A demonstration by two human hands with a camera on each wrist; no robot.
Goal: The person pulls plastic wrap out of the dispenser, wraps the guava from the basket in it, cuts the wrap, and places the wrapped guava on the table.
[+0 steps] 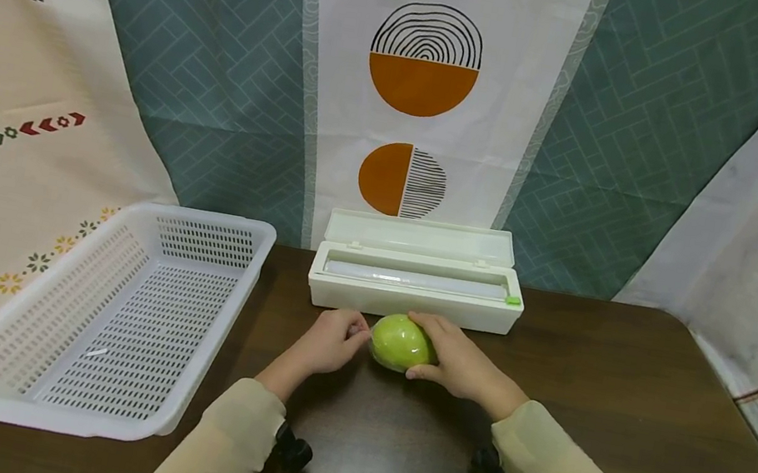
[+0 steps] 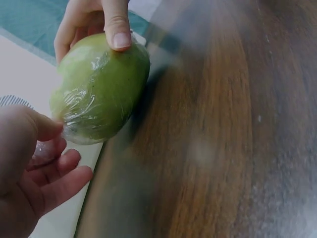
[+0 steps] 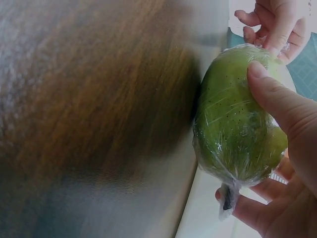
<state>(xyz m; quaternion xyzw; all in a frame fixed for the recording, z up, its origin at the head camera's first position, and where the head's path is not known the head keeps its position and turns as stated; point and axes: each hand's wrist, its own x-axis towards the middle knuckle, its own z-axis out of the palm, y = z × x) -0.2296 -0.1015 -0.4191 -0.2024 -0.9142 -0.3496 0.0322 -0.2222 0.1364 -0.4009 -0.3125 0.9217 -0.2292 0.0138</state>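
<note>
A green, mango-shaped fruit (image 1: pixel 401 343) wrapped in clear cling film is held between both hands low over the dark table. My right hand (image 1: pixel 465 363) grips its right end, thumb on the near side and fingers round the far side. At the other end my left hand (image 1: pixel 328 341) pinches a gathered bit of cling film (image 2: pixel 45 151) between thumb and fingers. Creases run through the film on the fruit (image 3: pixel 237 119) in the right wrist view. A twisted film tail (image 3: pixel 229 198) sticks out at the right-hand end, by the right fingers.
Just behind the hands stands a white cling film dispenser (image 1: pixel 412 305), lid up, with a film roll (image 1: pixel 417 280) inside and a green slider (image 1: pixel 513 300). A white perforated basket (image 1: pixel 163 423) stands left, holding a small white scrap (image 1: pixel 95 352). Patterned cloths hang behind the table (image 1: pixel 621 415).
</note>
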